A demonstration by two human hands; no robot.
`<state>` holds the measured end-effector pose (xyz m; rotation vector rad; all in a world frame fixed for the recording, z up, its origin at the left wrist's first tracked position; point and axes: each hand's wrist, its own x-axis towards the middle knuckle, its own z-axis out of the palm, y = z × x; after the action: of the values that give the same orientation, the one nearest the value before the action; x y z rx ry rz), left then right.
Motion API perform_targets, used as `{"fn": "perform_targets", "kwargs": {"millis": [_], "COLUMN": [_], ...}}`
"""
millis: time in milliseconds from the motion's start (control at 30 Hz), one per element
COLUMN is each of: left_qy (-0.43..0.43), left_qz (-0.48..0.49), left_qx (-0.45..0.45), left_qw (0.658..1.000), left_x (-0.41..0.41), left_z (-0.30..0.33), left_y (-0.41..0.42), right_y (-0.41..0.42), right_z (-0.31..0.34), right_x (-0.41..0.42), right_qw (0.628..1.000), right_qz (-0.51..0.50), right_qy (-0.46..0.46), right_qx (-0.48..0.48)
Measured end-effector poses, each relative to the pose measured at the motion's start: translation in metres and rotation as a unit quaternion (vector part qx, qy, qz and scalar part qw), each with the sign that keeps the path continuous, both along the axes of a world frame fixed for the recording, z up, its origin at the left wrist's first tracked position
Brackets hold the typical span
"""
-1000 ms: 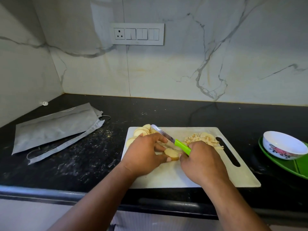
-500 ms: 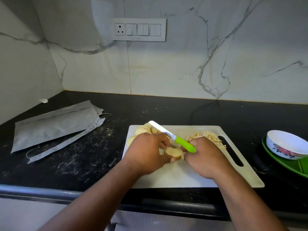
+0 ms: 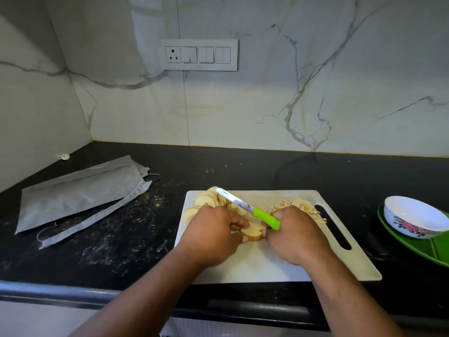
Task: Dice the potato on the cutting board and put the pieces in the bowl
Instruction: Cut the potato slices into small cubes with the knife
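A stack of potato slices [image 3: 252, 232] sits near the middle of the white cutting board [image 3: 262, 266], pinched by the fingers of the left hand [image 3: 211, 235], while the right hand [image 3: 295, 233] curls around the green handle of a knife [image 3: 245, 207] whose blade angles up and left above the stack. More round slices [image 3: 204, 201] fan out at the board's far left corner, and a heap of diced pieces [image 3: 297, 205] lies at its far right, partly hidden behind the right hand. The board rests on a black speckled counter [image 3: 243, 169] marked with pale scuffs, its front edge near the counter's lip. Well to the right, a white bowl [image 3: 413, 216] with a flower pattern stands on a green plate [image 3: 422, 249] that the frame edge cuts off. To the left lies a grey pouch [image 3: 77, 193] with a torn strip beside it. Behind rises a white marble-veined wall [image 3: 267, 105] carrying a switch panel [image 3: 199, 54]; any lettering on it is too small to read.
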<state>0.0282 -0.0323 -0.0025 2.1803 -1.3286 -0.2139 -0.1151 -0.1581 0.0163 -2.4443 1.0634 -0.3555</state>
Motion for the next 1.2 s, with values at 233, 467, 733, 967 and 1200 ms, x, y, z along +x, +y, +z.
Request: {"fn": "perform_targets", "kwargs": {"millis": [233,467,733,967,1200], "left_qy": [-0.065,-0.164,-0.098,-0.160,-0.102], "left_qz": [-0.004,-0.143,-0.084,-0.006,0.007], "left_qx": [-0.016,0.105,0.040,0.015,0.032], "left_qw": [0.998,0.970,0.991,0.987,0.994], "left_x": [-0.001,0.011,0.006,-0.003,-0.026], "left_z": [0.004,0.021,0.000,0.005,-0.012], "left_y": [0.001,-0.008,-0.006,0.010,0.016], "right_y": [-0.004,0.028,0.018,0.014,0.025], "right_z": [0.005,-0.004,-0.001,-0.002,0.002], "right_x": [-0.011,-0.021,-0.015,-0.022,-0.023], "right_qw": [0.998,0.998,1.000,0.998,0.983], "right_qz": [0.033,-0.043,0.004,0.012,0.049], "right_qy": [-0.023,-0.036,-0.026,-0.039,-0.084], "right_qx": [0.053,-0.028,-0.007,0.046,0.157]}}
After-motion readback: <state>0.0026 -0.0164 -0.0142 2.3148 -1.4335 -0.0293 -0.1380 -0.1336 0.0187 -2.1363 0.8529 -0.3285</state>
